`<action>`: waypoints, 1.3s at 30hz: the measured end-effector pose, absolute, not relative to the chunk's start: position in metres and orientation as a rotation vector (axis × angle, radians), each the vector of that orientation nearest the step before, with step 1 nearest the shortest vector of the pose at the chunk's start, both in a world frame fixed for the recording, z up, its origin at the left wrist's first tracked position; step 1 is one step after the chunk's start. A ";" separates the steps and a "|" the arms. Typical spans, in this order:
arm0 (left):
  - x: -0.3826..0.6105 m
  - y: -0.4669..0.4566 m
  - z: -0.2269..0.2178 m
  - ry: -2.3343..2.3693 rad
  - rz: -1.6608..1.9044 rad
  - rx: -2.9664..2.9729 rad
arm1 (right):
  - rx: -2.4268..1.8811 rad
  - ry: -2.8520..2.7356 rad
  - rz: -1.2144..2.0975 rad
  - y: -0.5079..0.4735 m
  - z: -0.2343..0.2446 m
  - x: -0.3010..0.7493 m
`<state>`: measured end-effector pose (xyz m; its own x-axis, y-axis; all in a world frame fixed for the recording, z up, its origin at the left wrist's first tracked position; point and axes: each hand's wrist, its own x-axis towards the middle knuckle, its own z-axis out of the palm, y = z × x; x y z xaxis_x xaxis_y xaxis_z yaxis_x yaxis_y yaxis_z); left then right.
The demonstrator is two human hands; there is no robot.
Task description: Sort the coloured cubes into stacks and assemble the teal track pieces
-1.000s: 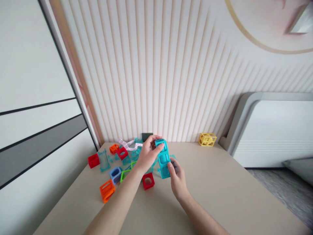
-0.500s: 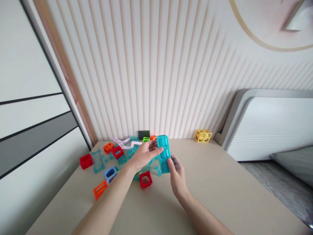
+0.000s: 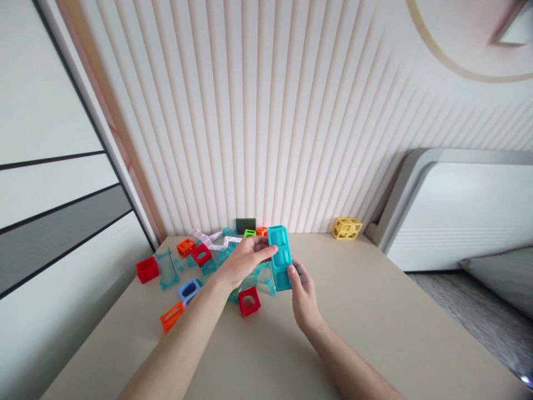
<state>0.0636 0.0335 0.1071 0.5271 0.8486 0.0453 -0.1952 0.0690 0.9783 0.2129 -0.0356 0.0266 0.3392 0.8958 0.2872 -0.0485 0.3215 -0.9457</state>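
Both my hands hold a tall teal block with oval windows, upright above the beige table. My left hand pinches its middle from the left with thumb and fingers. My right hand grips its lower end from below. Under my hands lie a red cube and clear teal track pieces.
Loose blocks lie at the left: a red cube, an orange block, a blue block, another red block, an orange one. A yellow lattice cube sits by the slatted wall. A white bed headboard stands right.
The teal block stays in both hands and has risen slightly toward the wall. The camera has shifted a little, so green and orange pieces at the wall now show.
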 end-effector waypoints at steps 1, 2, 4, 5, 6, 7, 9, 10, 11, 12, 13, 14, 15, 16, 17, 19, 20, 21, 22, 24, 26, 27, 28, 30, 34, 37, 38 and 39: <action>0.063 0.034 0.107 0.662 0.871 1.260 | -1.046 -1.024 0.788 -0.036 0.027 0.213; 0.063 0.034 0.106 0.667 0.868 1.258 | -1.045 -1.024 0.788 -0.035 0.027 0.212; 0.064 0.034 0.105 0.670 0.873 1.261 | -1.043 -1.028 0.794 -0.035 0.027 0.212; 0.064 0.034 0.104 0.670 0.881 1.269 | -1.042 -1.032 0.802 -0.035 0.027 0.212; 0.065 0.035 0.104 0.671 0.893 1.279 | -1.041 -1.038 0.808 -0.035 0.027 0.212; 0.065 0.035 0.103 0.674 0.903 1.289 | -1.041 -1.048 0.815 -0.034 0.027 0.212; 0.065 0.036 0.103 0.685 0.914 1.300 | -1.041 -1.074 0.813 -0.034 0.027 0.214; 0.064 0.036 0.103 0.690 0.912 1.306 | -1.043 -1.085 0.803 -0.033 0.027 0.215; 0.063 0.036 0.104 0.694 0.901 1.319 | -1.047 -1.089 0.788 -0.033 0.027 0.216; 0.063 0.036 0.104 0.698 0.884 1.339 | -1.052 -1.086 0.771 -0.033 0.028 0.217; 0.062 0.036 0.104 0.705 0.861 1.363 | -1.057 -1.080 0.757 -0.032 0.029 0.219; 0.062 0.035 0.104 0.716 0.835 1.389 | -1.061 -1.073 0.748 -0.032 0.030 0.220; 0.062 0.034 0.105 0.729 0.805 1.410 | -1.062 -1.069 0.748 -0.032 0.032 0.221; 0.062 0.034 0.105 0.741 0.774 1.426 | -1.063 -1.068 0.754 -0.033 0.034 0.222; 0.063 0.032 0.105 0.750 0.747 1.435 | -1.064 -1.071 0.764 -0.033 0.036 0.222; 0.065 0.030 0.106 0.757 0.707 1.447 | -1.068 -1.067 0.776 -0.034 0.040 0.223; 0.065 0.030 0.106 0.755 0.696 1.450 | -1.072 -1.060 0.777 -0.034 0.040 0.223; 0.066 0.029 0.106 0.753 0.692 1.452 | -1.075 -1.053 0.781 -0.034 0.041 0.223; 0.066 0.029 0.106 0.751 0.691 1.454 | -1.075 -1.048 0.785 -0.034 0.040 0.223; 0.066 0.028 0.106 0.746 0.690 1.462 | -1.070 -1.046 0.793 -0.033 0.038 0.224; 0.065 0.028 0.106 0.736 0.688 1.476 | -1.062 -1.054 0.788 -0.031 0.035 0.225; 0.065 0.028 0.106 0.729 0.687 1.484 | -1.058 -1.061 0.781 -0.030 0.034 0.226; 0.065 0.028 0.107 0.723 0.692 1.492 | -1.055 -1.067 0.773 -0.030 0.033 0.226; 0.066 0.027 0.107 0.711 0.711 1.515 | -1.051 -1.067 0.758 -0.030 0.034 0.226; 0.068 0.026 0.105 0.665 0.731 1.519 | -1.056 -1.019 0.739 -0.030 0.036 0.225; 0.070 0.026 0.102 0.643 0.723 1.506 | -1.064 -0.987 0.752 -0.031 0.036 0.226; 0.071 0.027 0.101 0.648 0.731 1.511 | -1.063 -0.986 0.754 -0.031 0.036 0.226; 0.071 0.027 0.101 0.657 0.744 1.519 | -1.062 -0.990 0.754 -0.030 0.035 0.226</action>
